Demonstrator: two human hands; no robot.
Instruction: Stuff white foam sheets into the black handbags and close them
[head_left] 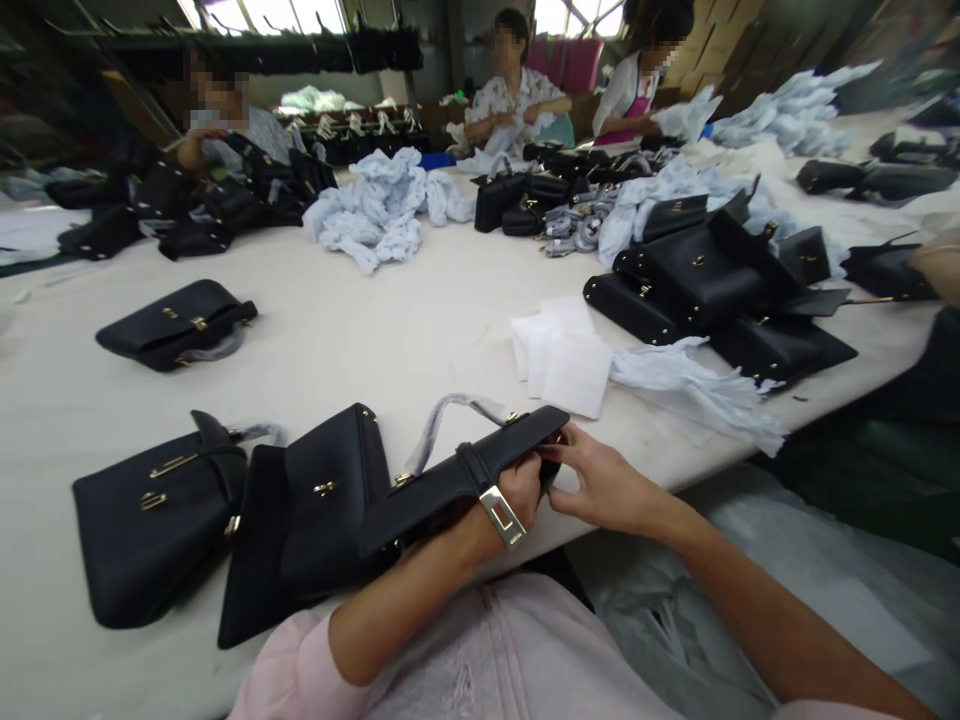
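Observation:
My left hand [517, 492] grips a black handbag [450, 475] by its side, near the table's front edge; a gold buckle strap hangs over my wrist. The bag lies tilted with its paper-wrapped handle [450, 415] pointing away from me. My right hand [600, 480] pinches the bag's right end, fingers closed on its edge. Two more black handbags [157, 510] [315, 510] lie to the left of it on the table.
A stack of white sheets [562, 360] and crumpled pale-blue paper [697, 390] lie just beyond my hands. Black bags pile up at right [712, 280] and one lies at left [176, 325]. Three people work at the table's far side. Clear plastic lies by my right arm.

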